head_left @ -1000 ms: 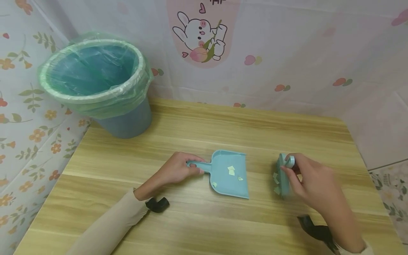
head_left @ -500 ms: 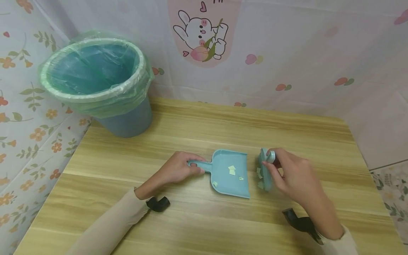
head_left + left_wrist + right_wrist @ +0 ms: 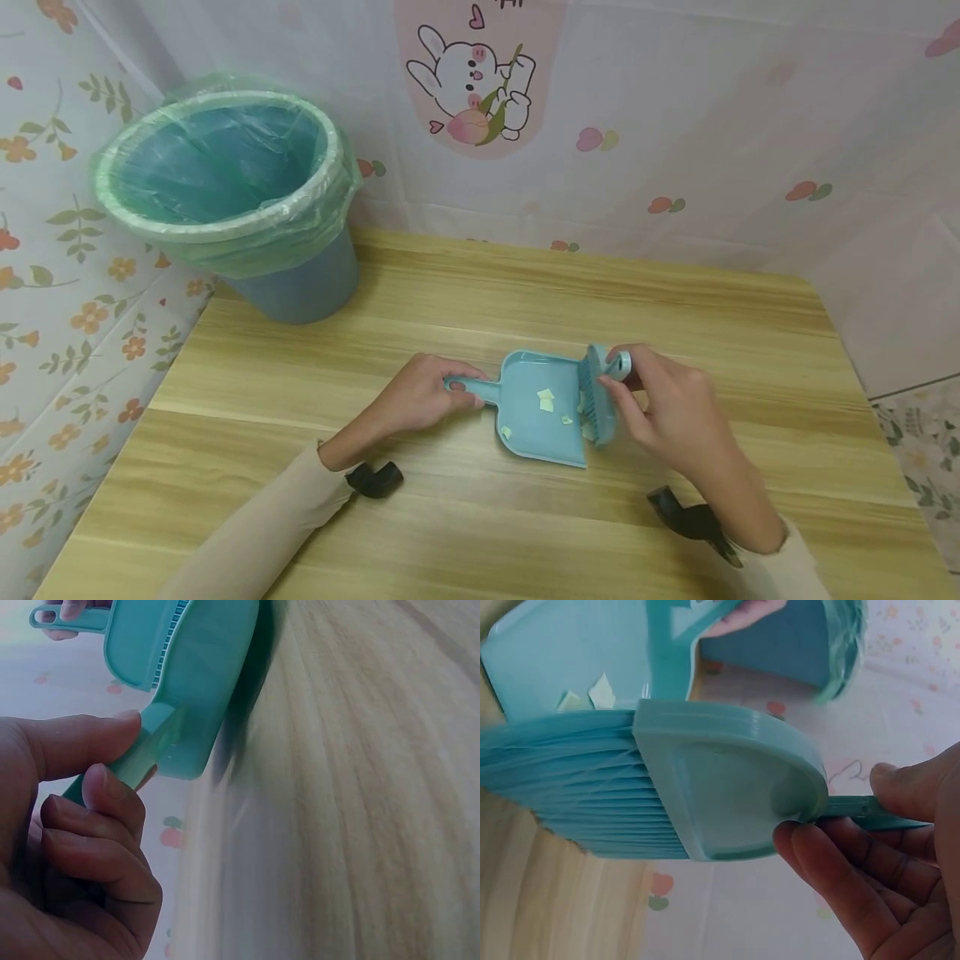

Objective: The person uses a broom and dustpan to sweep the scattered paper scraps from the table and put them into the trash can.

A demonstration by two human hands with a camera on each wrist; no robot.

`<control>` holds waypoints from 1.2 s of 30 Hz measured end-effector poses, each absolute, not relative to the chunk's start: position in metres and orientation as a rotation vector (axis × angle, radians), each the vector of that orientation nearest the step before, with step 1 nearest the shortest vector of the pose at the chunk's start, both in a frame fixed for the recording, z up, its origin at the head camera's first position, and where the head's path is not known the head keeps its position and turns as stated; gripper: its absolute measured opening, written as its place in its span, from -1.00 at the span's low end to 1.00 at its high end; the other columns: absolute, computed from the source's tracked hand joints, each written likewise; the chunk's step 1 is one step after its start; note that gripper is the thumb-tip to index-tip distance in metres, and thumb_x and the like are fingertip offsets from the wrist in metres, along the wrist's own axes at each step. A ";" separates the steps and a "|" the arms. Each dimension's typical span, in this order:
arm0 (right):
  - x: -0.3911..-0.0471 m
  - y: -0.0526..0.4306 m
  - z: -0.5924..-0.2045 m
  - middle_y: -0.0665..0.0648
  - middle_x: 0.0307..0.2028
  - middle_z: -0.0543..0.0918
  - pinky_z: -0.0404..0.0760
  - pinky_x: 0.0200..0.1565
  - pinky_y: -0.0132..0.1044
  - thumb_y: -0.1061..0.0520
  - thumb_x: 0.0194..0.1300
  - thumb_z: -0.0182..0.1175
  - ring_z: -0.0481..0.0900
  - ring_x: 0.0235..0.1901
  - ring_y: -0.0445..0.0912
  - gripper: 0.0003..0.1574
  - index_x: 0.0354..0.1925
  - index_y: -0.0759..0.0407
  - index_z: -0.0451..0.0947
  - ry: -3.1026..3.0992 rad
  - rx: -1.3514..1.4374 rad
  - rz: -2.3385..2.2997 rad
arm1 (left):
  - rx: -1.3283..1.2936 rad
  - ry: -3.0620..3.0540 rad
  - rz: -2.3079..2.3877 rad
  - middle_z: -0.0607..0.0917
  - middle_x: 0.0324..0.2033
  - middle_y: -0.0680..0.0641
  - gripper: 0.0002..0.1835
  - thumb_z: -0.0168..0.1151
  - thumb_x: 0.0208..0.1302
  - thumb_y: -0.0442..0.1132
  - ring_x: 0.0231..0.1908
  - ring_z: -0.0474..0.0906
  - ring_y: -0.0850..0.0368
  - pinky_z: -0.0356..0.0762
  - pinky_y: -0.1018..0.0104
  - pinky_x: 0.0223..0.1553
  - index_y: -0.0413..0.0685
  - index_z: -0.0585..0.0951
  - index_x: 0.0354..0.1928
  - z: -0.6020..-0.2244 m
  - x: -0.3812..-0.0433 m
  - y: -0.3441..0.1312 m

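Note:
A light blue dustpan [image 3: 536, 433] lies on the wooden table in the head view, its open edge facing right. My left hand [image 3: 420, 393] grips the dustpan's handle between thumb and curled fingers, as the left wrist view also shows. A few pale green paper scraps [image 3: 547, 400] lie in the pan. My right hand [image 3: 671, 408] holds a matching small hand brush [image 3: 602, 408] by its handle. The bristles [image 3: 592, 784] are at the pan's open edge, with more scraps [image 3: 588, 430] beside them. In the right wrist view the brush head [image 3: 735, 784] partly hides the dustpan.
A blue waste bin [image 3: 300, 283] with a green plastic liner [image 3: 330, 221] stands at the table's back left. Patterned cloth [image 3: 675, 125] hangs behind the table [image 3: 465, 533] and along its left side. Black bands with mounts are on both wrists.
My right hand has moved left with the brush, carrying scraps along to the dustpan's open edge. My left hand and the dustpan have stayed nearly still.

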State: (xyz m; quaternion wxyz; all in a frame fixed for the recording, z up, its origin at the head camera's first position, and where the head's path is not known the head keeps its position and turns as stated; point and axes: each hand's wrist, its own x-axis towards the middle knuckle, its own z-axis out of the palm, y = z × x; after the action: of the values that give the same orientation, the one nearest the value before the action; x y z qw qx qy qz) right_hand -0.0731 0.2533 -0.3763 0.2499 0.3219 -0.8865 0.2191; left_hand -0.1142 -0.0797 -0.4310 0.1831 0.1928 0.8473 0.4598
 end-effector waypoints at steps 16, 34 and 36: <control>-0.066 0.268 -0.363 0.18 -0.39 0.76 0.67 -0.58 -0.16 -0.29 0.78 -0.05 0.81 -0.49 0.02 -0.25 -0.05 0.40 0.58 -2.439 0.804 0.552 | 0.525 2.370 1.296 0.32 -0.71 0.20 -0.70 0.52 0.34 -0.21 -0.64 0.14 0.25 0.13 0.38 -0.52 -0.04 0.87 0.09 -0.428 -0.115 -0.082; -0.072 0.245 -0.384 0.17 -0.34 0.77 0.78 -0.44 -0.12 -0.26 0.77 0.01 0.83 -0.43 0.00 -0.31 -0.05 0.38 0.59 -2.396 0.791 0.727 | 0.513 2.409 1.221 0.58 -0.58 0.12 -0.69 0.55 0.30 -0.24 -0.63 0.23 0.23 0.19 0.37 -0.53 -0.04 0.88 0.07 -0.416 -0.119 -0.093; -0.072 0.245 -0.386 0.19 -0.27 0.79 0.79 -0.32 -0.26 -0.25 0.75 0.06 0.83 -0.39 0.01 -0.31 -0.02 0.41 0.60 -2.375 0.767 0.829 | 0.518 2.416 1.213 0.59 -0.57 0.10 -0.69 0.54 0.29 -0.24 -0.64 0.23 0.23 0.20 0.37 -0.53 -0.04 0.88 0.07 -0.416 -0.120 -0.093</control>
State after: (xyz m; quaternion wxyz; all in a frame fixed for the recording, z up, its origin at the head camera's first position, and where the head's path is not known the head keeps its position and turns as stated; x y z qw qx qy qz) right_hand -0.0719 0.2450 -0.3855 0.2533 0.2821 -0.8736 0.3050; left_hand -0.1196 -0.0928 -0.4159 0.1933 0.1846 0.8611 0.4324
